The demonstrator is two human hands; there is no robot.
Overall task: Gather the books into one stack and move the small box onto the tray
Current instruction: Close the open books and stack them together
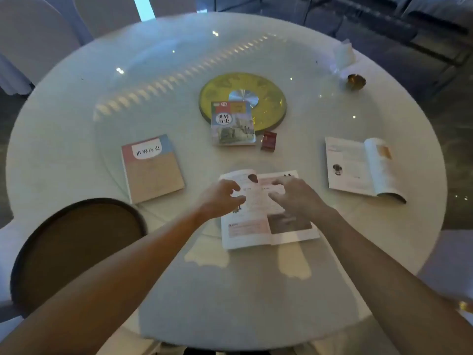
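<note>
An open book [258, 226] lies flat in front of me on the round white table [76, 103]. My left hand [220, 198] hovers over its left page, fingers curled and apart. My right hand [294, 196] is spread over its right page. A closed pink-and-tan book [152, 169] lies to the left. A closed colourful book [232, 123] rests further back, overlapping a yellow disc [271, 103]. Another open book [361, 167] lies at the right. The small red box [268, 140] stands beside the colourful book. A round brown tray [76, 249] sits at the near left.
A small brass bowl [355, 82] and a clear wrapped item [344, 53] stand at the table's far right edge. White-covered chairs [33, 37] stand beyond the far left. A glass turntable covers the table's middle.
</note>
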